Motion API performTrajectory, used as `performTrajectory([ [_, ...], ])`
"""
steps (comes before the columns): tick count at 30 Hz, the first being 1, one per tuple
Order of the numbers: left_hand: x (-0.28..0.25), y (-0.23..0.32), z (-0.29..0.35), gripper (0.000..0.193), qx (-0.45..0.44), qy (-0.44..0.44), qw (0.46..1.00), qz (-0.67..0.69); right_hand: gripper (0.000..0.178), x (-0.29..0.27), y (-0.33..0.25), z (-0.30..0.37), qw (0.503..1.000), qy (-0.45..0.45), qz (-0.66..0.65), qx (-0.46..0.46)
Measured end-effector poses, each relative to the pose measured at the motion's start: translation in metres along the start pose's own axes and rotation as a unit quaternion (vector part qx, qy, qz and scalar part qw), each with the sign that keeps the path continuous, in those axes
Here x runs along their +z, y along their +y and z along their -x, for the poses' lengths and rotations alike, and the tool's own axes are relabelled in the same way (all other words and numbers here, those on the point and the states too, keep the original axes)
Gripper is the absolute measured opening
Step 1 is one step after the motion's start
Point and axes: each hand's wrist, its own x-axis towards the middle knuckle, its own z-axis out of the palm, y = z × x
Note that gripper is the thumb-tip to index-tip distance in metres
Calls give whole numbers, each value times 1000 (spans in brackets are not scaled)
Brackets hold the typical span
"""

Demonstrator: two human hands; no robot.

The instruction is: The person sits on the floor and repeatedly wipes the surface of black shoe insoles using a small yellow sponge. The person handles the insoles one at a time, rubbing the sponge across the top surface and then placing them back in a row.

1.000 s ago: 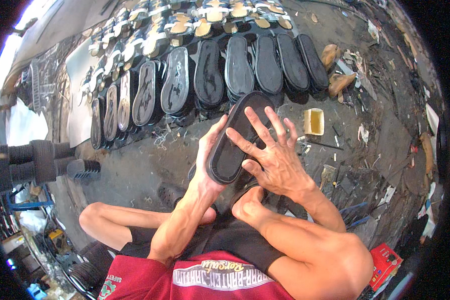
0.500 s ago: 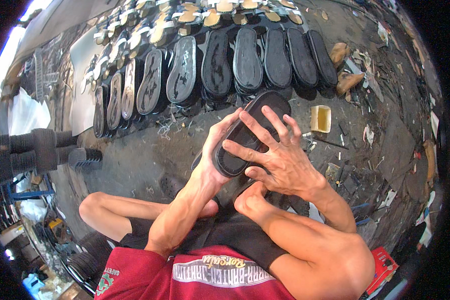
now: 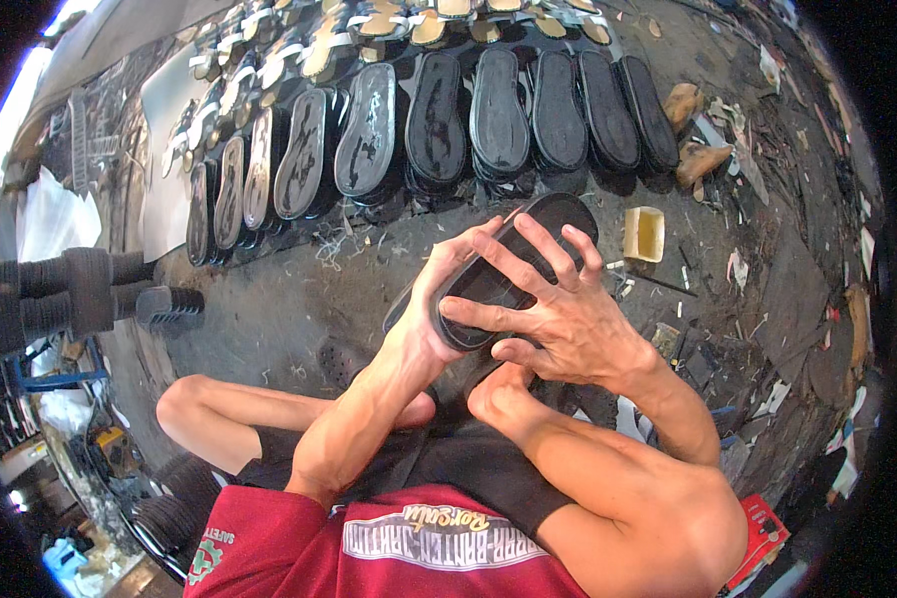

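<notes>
A black shoe sole (image 3: 490, 280) with a raised rim is held at a slant above my lap, its far end pointing up and right. My left hand (image 3: 431, 299) is wrapped round its left side and near end, with the fingers along the left edge. Over its upper face, my right hand (image 3: 573, 324) spreads its fingers wide; the fingertips lie on or just above the surface, and I cannot tell which. Nothing shows gripped in the right hand. Another dark edge (image 3: 397, 311) shows behind my left wrist, mostly hidden.
Beyond my hands, stacked black soles (image 3: 499, 110) stand in a curved row. Sandal uppers (image 3: 324, 50) with pale insoles lie behind them. A small box (image 3: 645, 235) with yellowish contents sits to the right, near scraps and wooden shoe lasts (image 3: 705, 162). Dark stacked pieces (image 3: 90, 296) are at left.
The sole and both hands have shifted slightly to the right. My right fingers remain spread over the sole, and the left hand keeps its hold.
</notes>
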Motion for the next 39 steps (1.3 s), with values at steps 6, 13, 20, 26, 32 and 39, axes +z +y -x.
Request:
performTrajectory([
  [6, -5, 3, 3, 47, -39, -28, 998, 27, 48, 5, 16, -1, 996, 45, 45, -63],
  [13, -4, -1, 2, 47, -38, -56, 998, -5, 49, 3, 20, 2, 995, 69, 27, -71],
  [20, -28, -10, -1, 51, 18, -118, 981, -150, 76, -16, 18, -1, 991, 69, -99, -53],
  [26, 18, 4, -1, 87, 23, -52, 998, 39, 90, -27, 16, -7, 976, 154, -145, 43],
  [32, 29, -8, 5, 89, 252, -10, 965, -71, 106, -26, -6, -23, 962, 184, -160, 120],
  [39, 29, 10, 0, 73, 186, 17, 980, 70, 83, -32, -22, -25, 981, 116, -58, 146],
])
